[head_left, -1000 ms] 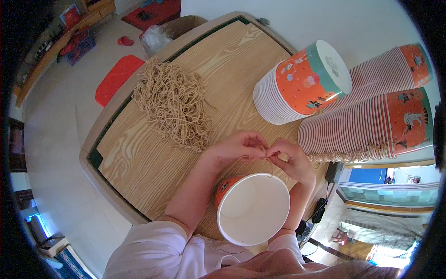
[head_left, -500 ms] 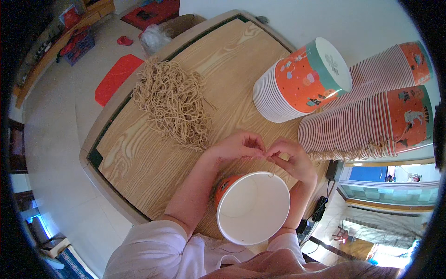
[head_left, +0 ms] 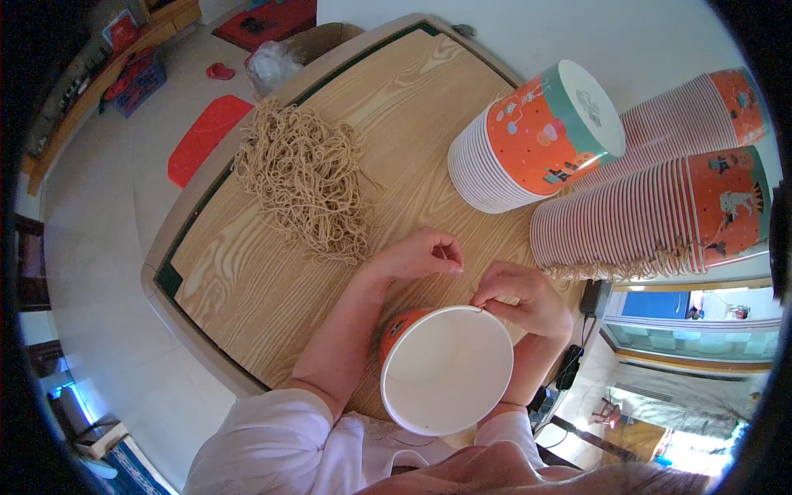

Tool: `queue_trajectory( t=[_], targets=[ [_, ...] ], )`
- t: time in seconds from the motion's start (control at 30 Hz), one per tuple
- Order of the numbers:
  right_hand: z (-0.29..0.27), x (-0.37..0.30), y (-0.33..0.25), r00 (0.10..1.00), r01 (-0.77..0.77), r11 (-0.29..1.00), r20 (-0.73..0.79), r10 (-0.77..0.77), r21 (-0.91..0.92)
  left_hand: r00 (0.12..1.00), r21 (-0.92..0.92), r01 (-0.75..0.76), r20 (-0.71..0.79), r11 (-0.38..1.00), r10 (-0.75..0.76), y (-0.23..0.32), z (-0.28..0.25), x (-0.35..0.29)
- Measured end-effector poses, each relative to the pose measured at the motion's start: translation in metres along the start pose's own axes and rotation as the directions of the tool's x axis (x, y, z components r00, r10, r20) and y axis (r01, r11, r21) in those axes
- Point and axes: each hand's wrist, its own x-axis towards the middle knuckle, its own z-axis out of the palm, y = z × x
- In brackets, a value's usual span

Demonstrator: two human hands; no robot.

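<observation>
A white-lined paper bucket (head_left: 446, 371) with an orange outside sits tilted in front of me, its mouth facing me. My right hand (head_left: 526, 295) is at its far rim, thumb and forefinger pinched where a short bit of beige string (head_left: 478, 309) shows. Left of it and a little farther off, my left hand (head_left: 431, 252) hovers over the table, fingertips drawn together; whatever is between them is too small to make out. A tangled heap of beige string (head_left: 309, 181) lies on the table beyond my left hand.
Nested stacks of orange paper buckets stand at right: one upside-down stack (head_left: 528, 140), another lying nearer (head_left: 627, 219), and one behind (head_left: 685, 120). String ends fringe the nearer stack. The wooden table (head_left: 247, 305) has a raised edge; a red stool (head_left: 206, 140) stands beyond it.
My hands, which met above the bucket's rim, have parted. The right has come down to the rim, and the left has drawn slightly left. The bucket has shifted slightly left.
</observation>
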Motion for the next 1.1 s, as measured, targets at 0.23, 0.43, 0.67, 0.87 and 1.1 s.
queue_trajectory(
  t=[0.23,0.43,0.67,0.87,1.1],
  targets=[
    [0.001,0.0,-0.001,0.98,-0.197,0.98,-0.032,0.198,0.033,0.998,0.099,-0.024,-0.061,0.995,0.03,-0.004,0.004,0.003],
    [0.002,-0.001,0.006,0.977,-0.206,0.977,-0.048,0.209,0.062,0.991,0.283,-0.011,-0.127,0.959,0.049,-0.003,0.009,0.006],
    [0.001,0.004,0.007,0.999,-0.035,0.998,-0.028,0.033,-0.055,0.989,0.354,-0.034,-0.122,0.935,0.083,-0.008,0.009,0.006],
    [0.002,0.003,0.01,0.991,-0.129,0.992,-0.04,0.129,0.004,0.991,0.326,-0.017,-0.118,0.945,0.059,-0.007,0.009,0.008],
    [-0.005,-0.001,0.01,0.998,-0.039,0.999,0.051,0.039,0.015,0.991,0.274,-0.007,-0.126,0.962,0.043,-0.008,0.012,0.009]
  ],
)
